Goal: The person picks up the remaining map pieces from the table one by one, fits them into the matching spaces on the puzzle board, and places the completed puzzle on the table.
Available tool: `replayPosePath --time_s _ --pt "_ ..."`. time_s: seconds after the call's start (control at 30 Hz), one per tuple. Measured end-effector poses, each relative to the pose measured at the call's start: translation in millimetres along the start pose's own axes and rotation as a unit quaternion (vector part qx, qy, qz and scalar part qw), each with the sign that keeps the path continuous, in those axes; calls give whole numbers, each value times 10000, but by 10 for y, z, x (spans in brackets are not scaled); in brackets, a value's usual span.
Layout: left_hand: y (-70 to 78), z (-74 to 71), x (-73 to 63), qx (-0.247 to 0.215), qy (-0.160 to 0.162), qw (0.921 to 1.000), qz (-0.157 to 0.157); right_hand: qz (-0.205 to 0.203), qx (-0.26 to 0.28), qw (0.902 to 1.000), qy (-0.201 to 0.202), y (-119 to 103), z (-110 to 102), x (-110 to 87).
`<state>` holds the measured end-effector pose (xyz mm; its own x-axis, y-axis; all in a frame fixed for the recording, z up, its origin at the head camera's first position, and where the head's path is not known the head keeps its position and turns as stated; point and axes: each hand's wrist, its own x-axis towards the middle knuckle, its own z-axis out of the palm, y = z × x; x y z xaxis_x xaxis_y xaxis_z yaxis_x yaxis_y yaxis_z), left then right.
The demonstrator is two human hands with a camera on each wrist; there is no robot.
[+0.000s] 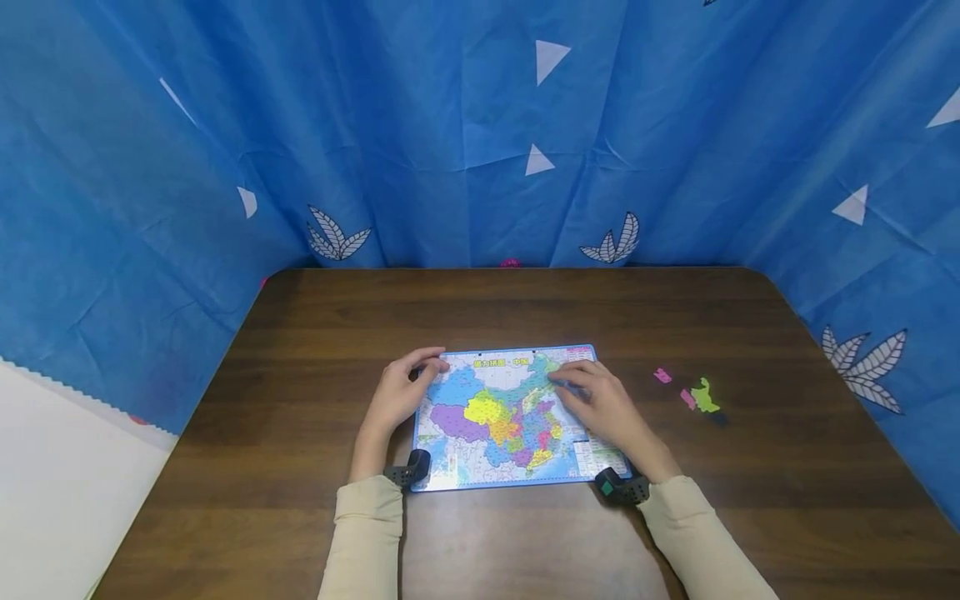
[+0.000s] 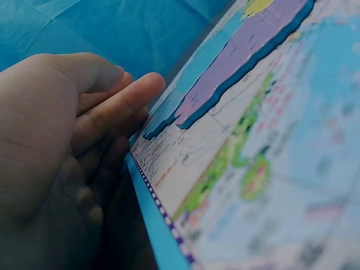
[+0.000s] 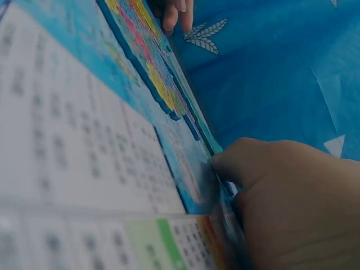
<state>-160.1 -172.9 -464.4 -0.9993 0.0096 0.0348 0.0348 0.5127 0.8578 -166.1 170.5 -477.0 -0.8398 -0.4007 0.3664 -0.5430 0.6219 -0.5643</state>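
Note:
A map puzzle board [image 1: 442,482] with a blue rim lies on the table, filled with coloured raised pieces, among them a purple piece [image 1: 456,422], a yellow piece [image 1: 486,407] and a blue piece [image 1: 455,386]. At its upper left corner rests my left hand [image 1: 399,387], fingers loosely bent and nothing held; the left wrist view has its fingertips right at the board's edge. My right hand [image 1: 603,402] lies over the upper right part, fingertips touching the map by the teal-green piece [image 1: 543,365]. In the right wrist view the fingertips are partly hidden.
Right of the board, on the brown wooden table [image 1: 315,333], lie a small pink piece [image 1: 662,376], another pink piece [image 1: 687,399], a lime green piece [image 1: 705,395] and a dark piece [image 1: 719,417]. A blue curtain [image 1: 420,125] hangs behind the table.

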Motion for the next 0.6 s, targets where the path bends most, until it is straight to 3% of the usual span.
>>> replayPosePath --time_s 0.4,0.6 --pt "-4 -4 -17 -23 16 10000 22 381 -386 9931 1038 97 -160 -214" --pt "-14 -3 -20 -40 3 10000 4 589 -684 9870 1330 191 -255 -290"
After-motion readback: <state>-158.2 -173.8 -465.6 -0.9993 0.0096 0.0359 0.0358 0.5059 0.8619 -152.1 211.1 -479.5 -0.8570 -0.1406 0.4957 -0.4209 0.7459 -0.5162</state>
